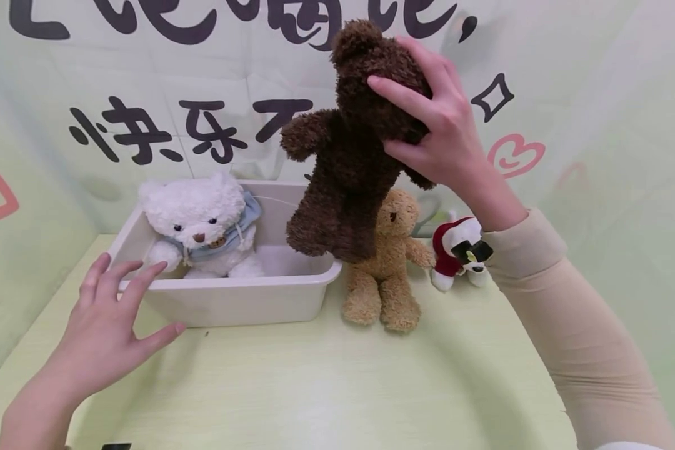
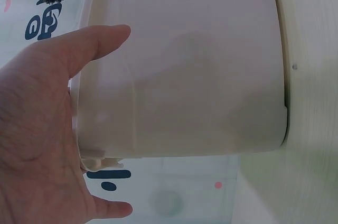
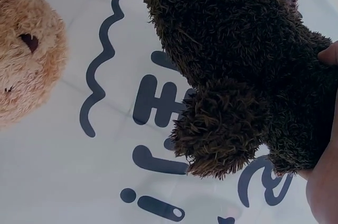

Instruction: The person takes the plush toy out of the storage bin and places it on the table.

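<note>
The left hand (image 1: 109, 325), fingers spread wide, is at the rim of a smooth, boxy bin (image 1: 242, 303) holding a fluffy white bear (image 1: 197, 215). Rightward, a shaggy dark-brown bear (image 1: 357, 150), its head gripped by the right hand (image 1: 441, 115), hangs partly before a curly tan bear (image 1: 392, 256). Farthest right is a plush dog (image 1: 449, 253). Only the head view shows the dog and white bear.
</note>
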The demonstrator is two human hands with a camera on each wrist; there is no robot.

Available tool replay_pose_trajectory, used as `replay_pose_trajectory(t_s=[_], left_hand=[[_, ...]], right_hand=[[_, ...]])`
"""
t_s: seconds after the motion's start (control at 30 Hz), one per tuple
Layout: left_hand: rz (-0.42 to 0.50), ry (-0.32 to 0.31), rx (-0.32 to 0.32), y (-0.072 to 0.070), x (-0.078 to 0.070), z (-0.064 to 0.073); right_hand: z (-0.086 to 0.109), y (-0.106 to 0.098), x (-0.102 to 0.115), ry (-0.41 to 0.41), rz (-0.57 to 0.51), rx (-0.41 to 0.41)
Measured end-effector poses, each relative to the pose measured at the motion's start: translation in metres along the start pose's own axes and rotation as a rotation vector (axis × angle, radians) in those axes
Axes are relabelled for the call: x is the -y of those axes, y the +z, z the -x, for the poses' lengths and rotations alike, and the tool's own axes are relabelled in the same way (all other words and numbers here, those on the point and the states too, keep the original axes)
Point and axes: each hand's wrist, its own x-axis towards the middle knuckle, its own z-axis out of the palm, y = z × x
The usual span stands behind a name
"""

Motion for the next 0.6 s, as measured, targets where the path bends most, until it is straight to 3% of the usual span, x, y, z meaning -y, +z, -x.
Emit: replay_pose_trajectory(t_s=[0.3, 0.6], left_hand=[[-0.006, -0.007, 0.005, 0.002, 0.002, 0.002], [0.000, -0.009, 0.007, 0.002, 0.004, 0.002]], right_hand=[[0.019, -0.012, 0.008, 0.028, -0.005, -0.003], [0.045, -0.027, 0.022, 0.109, -0.021, -0.055]])
